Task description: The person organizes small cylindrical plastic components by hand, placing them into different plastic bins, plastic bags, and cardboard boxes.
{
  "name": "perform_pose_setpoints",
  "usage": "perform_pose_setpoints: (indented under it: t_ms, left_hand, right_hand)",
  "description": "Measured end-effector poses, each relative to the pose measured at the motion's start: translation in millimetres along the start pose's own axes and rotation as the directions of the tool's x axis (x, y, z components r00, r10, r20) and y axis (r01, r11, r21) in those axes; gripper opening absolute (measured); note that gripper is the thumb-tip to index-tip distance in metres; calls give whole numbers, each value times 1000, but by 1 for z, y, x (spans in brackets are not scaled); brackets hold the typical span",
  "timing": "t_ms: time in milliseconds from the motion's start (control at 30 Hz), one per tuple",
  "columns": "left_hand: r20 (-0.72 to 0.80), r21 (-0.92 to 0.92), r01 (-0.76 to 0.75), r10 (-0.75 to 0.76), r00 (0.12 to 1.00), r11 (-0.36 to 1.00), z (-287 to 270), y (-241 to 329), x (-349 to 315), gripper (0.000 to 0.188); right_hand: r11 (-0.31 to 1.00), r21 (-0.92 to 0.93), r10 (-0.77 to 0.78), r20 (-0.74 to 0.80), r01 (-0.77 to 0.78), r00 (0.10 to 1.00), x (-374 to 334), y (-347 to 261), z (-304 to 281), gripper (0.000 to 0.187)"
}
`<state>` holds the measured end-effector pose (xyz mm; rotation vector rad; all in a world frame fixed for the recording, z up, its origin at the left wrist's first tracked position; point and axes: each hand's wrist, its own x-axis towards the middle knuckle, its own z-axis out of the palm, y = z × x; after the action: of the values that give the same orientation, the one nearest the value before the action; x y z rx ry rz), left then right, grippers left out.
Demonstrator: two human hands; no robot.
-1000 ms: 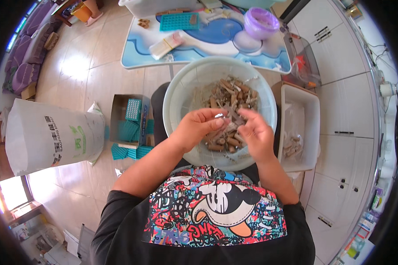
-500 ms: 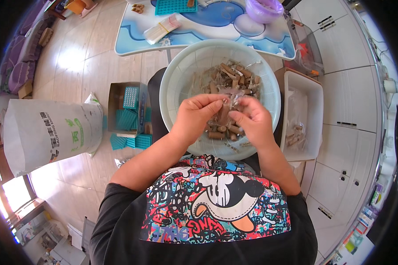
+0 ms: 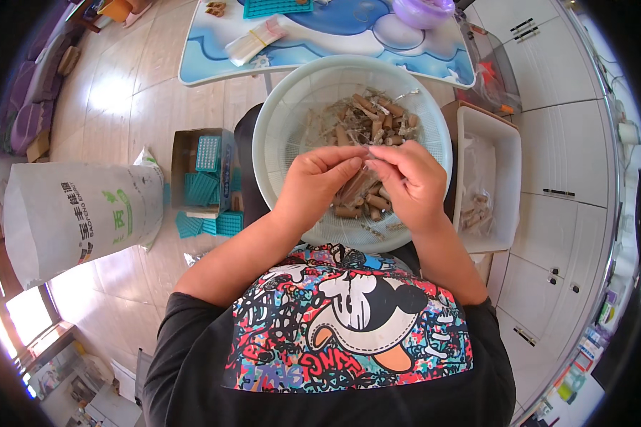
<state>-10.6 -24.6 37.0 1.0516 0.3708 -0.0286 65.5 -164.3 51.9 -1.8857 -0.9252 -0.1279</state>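
Observation:
A pale mesh basin [image 3: 272,114] sits at my lap, with many short brown cylinders [image 3: 389,122] heaped in it, some with clear film or dry stringy bits around them. Above the heap, my left hand [image 3: 313,178] and my right hand [image 3: 411,186] meet, thumbs and forefingers pinched together. Between them hangs a small clear plastic bag [image 3: 356,186], gripped at its upper edge by both hands. Brown shapes show through or behind the bag; I cannot tell whether any lie inside it.
To the right stands a white bin [image 3: 509,178] holding bagged brown pieces. A carton [image 3: 180,160] of teal trays is on the left, beside a large white sack [image 3: 85,213]. Ahead, a blue-patterned table [image 3: 214,53] carries a bundle of clear bags [image 3: 256,41] and a purple bowl [image 3: 424,13].
My fingertips have come closer together at the bag's upper edge, the right hand moving slightly up and left. The bag now looks drawn narrower between them. The view has shifted slightly.

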Motion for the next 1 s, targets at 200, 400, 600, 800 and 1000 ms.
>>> perform_pose_setpoints:
  t_ms: [200,400,600,800,1000]
  left_hand:
    - [25,165,-75,71,997,983,1,-3,-1,18]
    - [0,194,-84,85,996,977,2,-8,-1,16]
    - [-33,134,-73,78,996,988,-7,3,0,16]
    - [-40,103,-64,69,997,993,-6,6,-3,13]
    - [-32,129,-60,64,997,990,-7,2,-4,12]
  right_hand:
    - [996,39,75,5,-75,997,2,5,10,10]
    - [741,531,526,-81,-410,847,-2,22,12,8]
    - [447,823,664,-43,-351,746,0,38,-17,14]
    - [467,629,618,271,-622,738,-21,22,-8,18]
    - [566,573,555,267,-593,788,-23,20,4,12]
